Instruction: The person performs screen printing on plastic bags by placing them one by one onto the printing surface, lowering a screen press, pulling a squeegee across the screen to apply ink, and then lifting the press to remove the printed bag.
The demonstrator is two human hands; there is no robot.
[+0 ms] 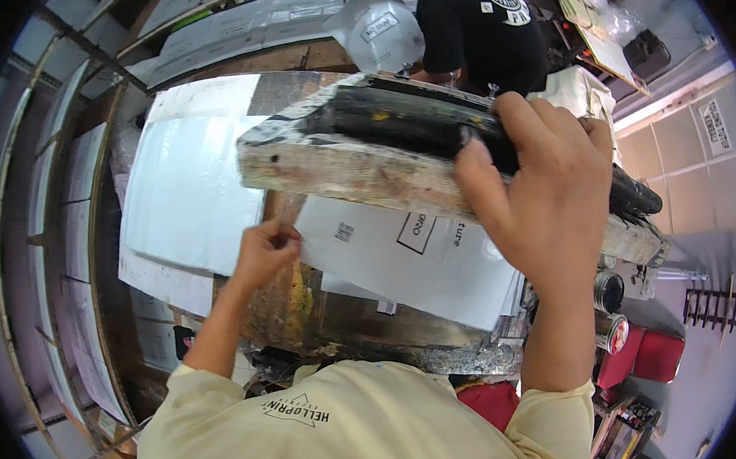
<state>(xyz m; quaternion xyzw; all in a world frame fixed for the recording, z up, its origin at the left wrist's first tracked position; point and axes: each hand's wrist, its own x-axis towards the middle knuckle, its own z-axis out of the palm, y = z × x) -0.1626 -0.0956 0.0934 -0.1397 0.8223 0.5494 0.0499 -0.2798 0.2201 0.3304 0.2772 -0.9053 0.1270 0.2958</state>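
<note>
One frame [346,175] above sheet [450,274], jars [609,292] nearby

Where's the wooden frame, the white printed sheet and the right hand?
Long paint-stained wooden frame [363,178], head view: front face.
Flat white printed sheet [429,272], head view: near its middle.
Right hand [553,174], head view: its back.

At the right hand [550,183], the wooden frame [355,174] is showing black-smudged beige; at the left hand [265,255], the printed sheet [458,278] is bearing black on white, the desk [272,312] showing yellow-blotched brown.
</note>
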